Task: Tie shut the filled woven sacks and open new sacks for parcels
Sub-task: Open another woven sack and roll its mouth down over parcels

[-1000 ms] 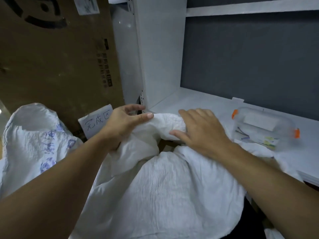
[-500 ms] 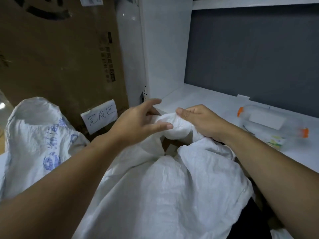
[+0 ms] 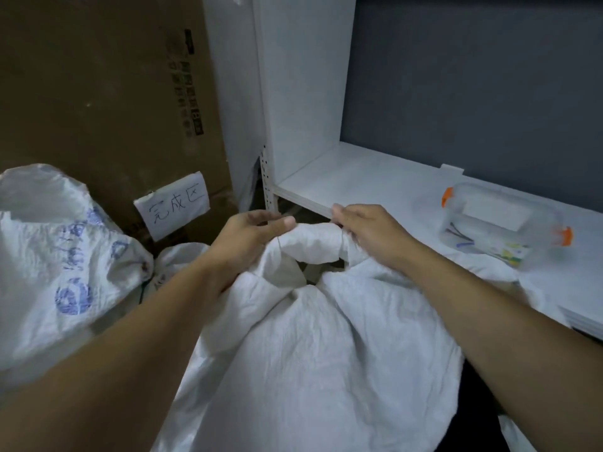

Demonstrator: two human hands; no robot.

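A filled white woven sack [image 3: 313,353] stands in front of me, its top gathered into a rolled band of cloth [image 3: 313,239]. My left hand [image 3: 251,239] grips the left end of that band, thumb laid over the top. My right hand [image 3: 368,233] grips the right end, fingers curled around the cloth. Beneath the band a dark gap shows into the sack's mouth. A second white sack with blue print [image 3: 55,256] lies at the left, its neck bunched shut.
A white shelf [image 3: 375,187] runs along the right with a clear plastic box with orange clips [image 3: 502,223] on it. A large cardboard box [image 3: 98,93] stands behind, bearing a handwritten paper label [image 3: 173,205]. A white upright panel [image 3: 300,76] rises at centre.
Both hands have gone from smoothing and pinching the sack's top to gripping its rolled band at each end, and the band has been lifted a little. The view has shifted slightly.
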